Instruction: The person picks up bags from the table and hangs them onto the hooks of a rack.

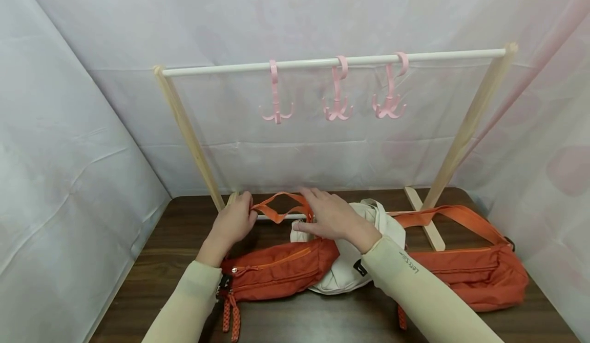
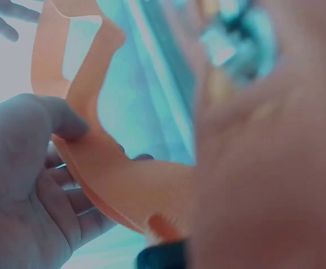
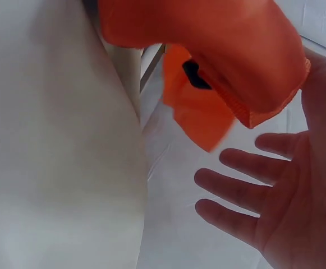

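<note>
A rust-red waist bag [image 1: 281, 269] with an orange zip lies at the front of the table, its orange strap [image 1: 279, 217] looped up behind it. My left hand [image 1: 234, 219] pinches that strap between thumb and fingers, as the left wrist view shows from close by on the strap [image 2: 104, 154]. Over the bag's right end hovers my right hand [image 1: 329, 215], its fingers [image 3: 235, 188] spread and straight beside the strap. Partly under my right forearm, a white bag [image 1: 369, 245] sits against the waist bag.
A second rust-red bag [image 1: 488, 276] with an orange strap lies at the right. Behind stands a wooden rack with a white rail [image 1: 221, 69], from which three pink hooks [image 1: 275, 94] hang. White cloth [image 1: 295, 20] encloses the table [image 1: 152, 261].
</note>
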`<state>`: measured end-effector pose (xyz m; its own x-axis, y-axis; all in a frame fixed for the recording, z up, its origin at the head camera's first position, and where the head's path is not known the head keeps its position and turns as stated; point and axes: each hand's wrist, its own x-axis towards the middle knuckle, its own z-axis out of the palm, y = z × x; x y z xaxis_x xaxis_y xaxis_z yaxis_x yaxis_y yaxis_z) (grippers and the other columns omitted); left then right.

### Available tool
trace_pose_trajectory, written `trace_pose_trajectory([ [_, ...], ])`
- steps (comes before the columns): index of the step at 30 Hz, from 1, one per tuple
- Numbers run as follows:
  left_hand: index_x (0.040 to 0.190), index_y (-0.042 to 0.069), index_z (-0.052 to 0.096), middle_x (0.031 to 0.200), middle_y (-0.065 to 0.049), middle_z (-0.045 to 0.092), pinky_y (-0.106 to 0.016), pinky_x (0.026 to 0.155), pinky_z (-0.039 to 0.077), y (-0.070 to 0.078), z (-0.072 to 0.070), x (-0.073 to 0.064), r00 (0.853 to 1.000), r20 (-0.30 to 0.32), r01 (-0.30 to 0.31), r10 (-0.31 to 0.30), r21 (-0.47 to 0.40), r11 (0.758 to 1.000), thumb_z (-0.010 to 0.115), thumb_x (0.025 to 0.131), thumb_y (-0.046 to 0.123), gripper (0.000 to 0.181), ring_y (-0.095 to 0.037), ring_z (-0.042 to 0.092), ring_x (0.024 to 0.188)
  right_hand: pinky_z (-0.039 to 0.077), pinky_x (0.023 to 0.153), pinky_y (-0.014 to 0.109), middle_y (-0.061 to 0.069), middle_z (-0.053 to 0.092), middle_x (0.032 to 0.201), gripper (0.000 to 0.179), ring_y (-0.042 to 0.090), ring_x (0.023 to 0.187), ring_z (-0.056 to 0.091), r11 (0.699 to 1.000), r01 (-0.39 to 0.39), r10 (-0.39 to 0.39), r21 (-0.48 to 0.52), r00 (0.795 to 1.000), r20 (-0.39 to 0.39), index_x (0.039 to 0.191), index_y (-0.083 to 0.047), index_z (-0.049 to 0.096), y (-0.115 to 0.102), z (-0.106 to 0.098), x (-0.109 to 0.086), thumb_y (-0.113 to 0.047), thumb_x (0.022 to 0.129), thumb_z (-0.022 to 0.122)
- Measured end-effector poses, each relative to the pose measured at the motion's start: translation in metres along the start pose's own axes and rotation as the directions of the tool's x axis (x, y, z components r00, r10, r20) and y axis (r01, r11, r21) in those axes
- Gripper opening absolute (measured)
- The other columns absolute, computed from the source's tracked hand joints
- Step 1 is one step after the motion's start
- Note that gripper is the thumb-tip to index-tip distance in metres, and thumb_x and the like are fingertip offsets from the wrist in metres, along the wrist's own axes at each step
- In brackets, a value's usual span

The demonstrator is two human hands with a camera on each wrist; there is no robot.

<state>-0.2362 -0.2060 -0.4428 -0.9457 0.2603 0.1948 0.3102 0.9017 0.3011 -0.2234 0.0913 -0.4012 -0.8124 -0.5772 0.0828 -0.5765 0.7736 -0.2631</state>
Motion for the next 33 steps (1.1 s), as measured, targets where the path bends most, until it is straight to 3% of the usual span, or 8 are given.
trace_pose_trajectory([
  [5, 0.096, 0.011, 0.044, 0.074, -0.006, 0.049, -0.035, 0.049, 0.038, 0.002, -0.014, -0.004, 0.998, -0.063, -0.004, -0.003, -0.108, 0.994, 0.059, 0.102, 0.011, 0.016, -0.019, 0.045, 0.052, 0.044, 0.113, 0.054, 0.018, 0.044, 0.162, 0.103, 0.037, 0.143, 0.05, 1.0, -0.01, 0.011, 0.016, 0.999, -0.05, 0.17, -0.013, 0.019, -0.001, -0.002, 0.003, -0.064, 0.096, 0.07],
  [10, 0.101, 0.009, 0.041, 0.067, -0.004, 0.045, -0.033, 0.047, 0.036, 0.007, -0.029, -0.01, 0.991, -0.13, -0.047, 0.022, -0.197, 0.979, 0.054, 0.104, 0.009, 0.014, -0.015, 0.04, 0.047, 0.047, 0.111, 0.053, 0.016, 0.044, 0.162, 0.101, 0.036, 0.141, 0.053, 0.999, -0.02, 0.023, 0.04, 0.996, -0.089, 0.169, -0.011, 0.023, -0.005, -0.003, 0.007, -0.059, 0.096, 0.073],
  [15, 0.102, 0.009, 0.04, 0.068, -0.003, 0.041, -0.033, 0.051, 0.035, 0.015, -0.042, -0.013, 0.982, -0.184, -0.082, 0.039, -0.233, 0.969, 0.052, 0.103, 0.007, 0.012, -0.016, 0.038, 0.051, 0.049, 0.109, 0.05, 0.011, 0.044, 0.163, 0.095, 0.033, 0.139, 0.055, 0.996, -0.035, 0.044, 0.079, 0.992, -0.116, 0.168, -0.014, 0.027, -0.009, -0.003, 0.012, -0.055, 0.097, 0.075],
  [24, 0.104, 0.008, 0.04, 0.069, -0.004, 0.042, -0.035, 0.051, 0.037, 0.031, -0.061, -0.016, 0.976, -0.216, -0.098, 0.034, -0.293, 0.951, 0.053, 0.1, 0.006, 0.014, -0.018, 0.04, 0.053, 0.045, 0.113, 0.047, 0.006, 0.043, 0.165, 0.091, 0.028, 0.144, 0.05, 0.994, -0.006, 0.017, 0.106, 0.995, -0.101, 0.167, -0.015, 0.033, -0.02, -0.006, 0.023, -0.052, 0.096, 0.077],
  [29, 0.105, 0.009, 0.042, 0.07, -0.004, 0.043, -0.036, 0.053, 0.037, 0.041, -0.068, -0.017, 0.964, -0.262, -0.135, 0.053, -0.307, 0.942, 0.054, 0.097, 0.005, 0.015, -0.019, 0.041, 0.054, 0.052, 0.102, 0.043, 0.003, 0.054, 0.154, 0.085, 0.021, 0.128, 0.062, 0.992, 0.03, -0.014, 0.119, 0.99, -0.137, 0.164, -0.017, 0.039, -0.026, -0.006, 0.028, -0.049, 0.095, 0.079],
  [33, 0.103, 0.009, 0.043, 0.07, -0.004, 0.043, -0.036, 0.053, 0.037, 0.048, -0.073, -0.019, 0.943, -0.323, -0.184, 0.075, -0.321, 0.929, 0.055, 0.094, 0.002, 0.017, -0.019, 0.041, 0.055, 0.055, 0.087, 0.037, -0.004, 0.065, 0.131, 0.069, 0.014, 0.105, 0.066, 0.988, 0.085, -0.06, 0.128, 0.98, -0.189, 0.153, -0.021, 0.052, -0.03, -0.007, 0.033, -0.045, 0.095, 0.081],
])
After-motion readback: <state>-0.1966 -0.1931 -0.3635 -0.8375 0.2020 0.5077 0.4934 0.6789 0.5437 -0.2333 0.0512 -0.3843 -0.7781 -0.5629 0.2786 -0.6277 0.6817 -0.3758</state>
